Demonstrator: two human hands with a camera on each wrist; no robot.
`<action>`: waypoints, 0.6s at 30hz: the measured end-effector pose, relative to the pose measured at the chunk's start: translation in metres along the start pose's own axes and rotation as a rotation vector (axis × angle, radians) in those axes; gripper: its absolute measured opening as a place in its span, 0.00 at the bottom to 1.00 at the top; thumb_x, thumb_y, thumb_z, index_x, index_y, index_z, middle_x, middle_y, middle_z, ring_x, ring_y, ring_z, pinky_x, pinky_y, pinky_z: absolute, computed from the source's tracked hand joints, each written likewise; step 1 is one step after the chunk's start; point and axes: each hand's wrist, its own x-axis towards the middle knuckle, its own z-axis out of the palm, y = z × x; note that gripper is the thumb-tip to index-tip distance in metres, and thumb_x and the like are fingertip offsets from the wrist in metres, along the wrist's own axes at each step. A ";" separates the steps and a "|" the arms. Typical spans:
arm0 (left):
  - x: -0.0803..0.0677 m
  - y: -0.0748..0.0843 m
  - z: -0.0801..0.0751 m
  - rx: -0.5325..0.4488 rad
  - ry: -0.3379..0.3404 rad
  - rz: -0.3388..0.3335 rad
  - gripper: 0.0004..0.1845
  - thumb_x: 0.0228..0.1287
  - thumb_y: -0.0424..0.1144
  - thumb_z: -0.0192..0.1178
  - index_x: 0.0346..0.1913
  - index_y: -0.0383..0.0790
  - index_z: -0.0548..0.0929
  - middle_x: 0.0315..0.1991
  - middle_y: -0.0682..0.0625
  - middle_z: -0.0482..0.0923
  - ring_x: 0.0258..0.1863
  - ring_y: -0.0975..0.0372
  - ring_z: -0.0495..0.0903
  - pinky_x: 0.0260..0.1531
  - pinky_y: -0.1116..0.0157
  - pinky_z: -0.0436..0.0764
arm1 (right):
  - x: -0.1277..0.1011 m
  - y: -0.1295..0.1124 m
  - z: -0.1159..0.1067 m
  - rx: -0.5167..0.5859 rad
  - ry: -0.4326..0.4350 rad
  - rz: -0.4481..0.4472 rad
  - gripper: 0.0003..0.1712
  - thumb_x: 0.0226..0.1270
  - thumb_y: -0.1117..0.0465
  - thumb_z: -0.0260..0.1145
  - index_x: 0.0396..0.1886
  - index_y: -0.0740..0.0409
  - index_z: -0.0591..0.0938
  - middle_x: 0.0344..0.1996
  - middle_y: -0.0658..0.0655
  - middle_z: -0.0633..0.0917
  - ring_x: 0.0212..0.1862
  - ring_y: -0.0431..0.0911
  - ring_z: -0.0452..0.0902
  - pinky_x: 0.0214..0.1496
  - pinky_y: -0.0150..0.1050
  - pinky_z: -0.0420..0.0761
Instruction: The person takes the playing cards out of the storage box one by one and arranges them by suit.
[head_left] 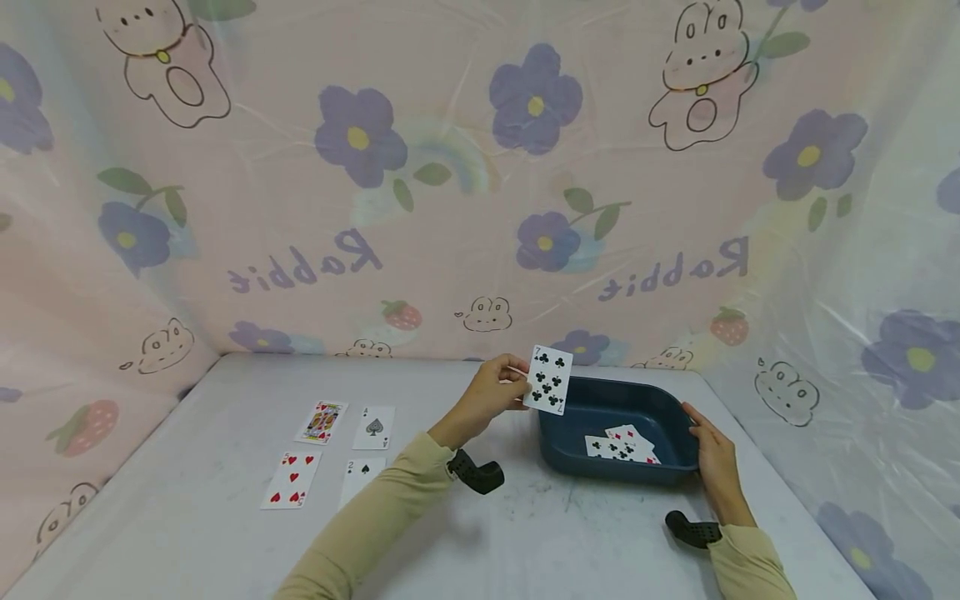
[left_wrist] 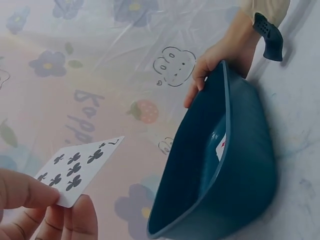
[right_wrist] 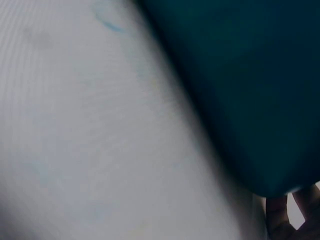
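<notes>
My left hand [head_left: 517,388] pinches a seven of clubs [head_left: 550,380] by its edge and holds it upright, just above the near left corner of a dark blue tub [head_left: 600,407]. In the left wrist view the seven of clubs [left_wrist: 77,169] faces the camera, pinched between my fingertips [left_wrist: 30,192]. Several cards [head_left: 622,447] lie face up in the tub. My right hand [head_left: 697,429] holds the tub's right rim. In the left wrist view that right hand [left_wrist: 215,62] has its thumb at the rim of the tub [left_wrist: 235,180]. The right wrist view shows only the tub wall [right_wrist: 250,75] and two fingertips [right_wrist: 280,220].
Face up on the grey table [head_left: 525,533], left of my arm, lie a king [head_left: 321,422], an ace of spades [head_left: 373,427], a five of hearts [head_left: 291,479] and a two of spades [head_left: 362,473]. A pink flowered plastic sheet [head_left: 450,208] walls the table on three sides.
</notes>
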 end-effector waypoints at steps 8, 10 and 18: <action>-0.013 0.001 -0.026 -0.023 0.021 -0.016 0.13 0.62 0.22 0.56 0.50 0.26 0.73 0.35 0.43 0.74 0.31 0.58 0.78 0.34 0.60 0.83 | 0.000 0.000 0.001 0.008 -0.003 -0.020 0.28 0.78 0.61 0.35 0.74 0.61 0.58 0.74 0.59 0.55 0.75 0.49 0.43 0.72 0.48 0.44; -0.016 0.000 -0.033 -0.030 0.028 -0.014 0.13 0.61 0.21 0.56 0.50 0.26 0.73 0.35 0.43 0.73 0.31 0.58 0.78 0.34 0.60 0.83 | 0.000 0.001 0.001 0.001 -0.001 -0.030 0.28 0.78 0.61 0.35 0.74 0.62 0.59 0.74 0.60 0.55 0.75 0.49 0.43 0.72 0.48 0.44; -0.025 -0.008 -0.058 -0.019 0.074 -0.023 0.13 0.62 0.21 0.56 0.50 0.26 0.73 0.37 0.42 0.73 0.32 0.57 0.78 0.35 0.60 0.83 | -0.001 0.000 0.000 -0.003 -0.008 -0.031 0.28 0.78 0.61 0.35 0.74 0.62 0.58 0.74 0.60 0.54 0.75 0.49 0.42 0.72 0.48 0.42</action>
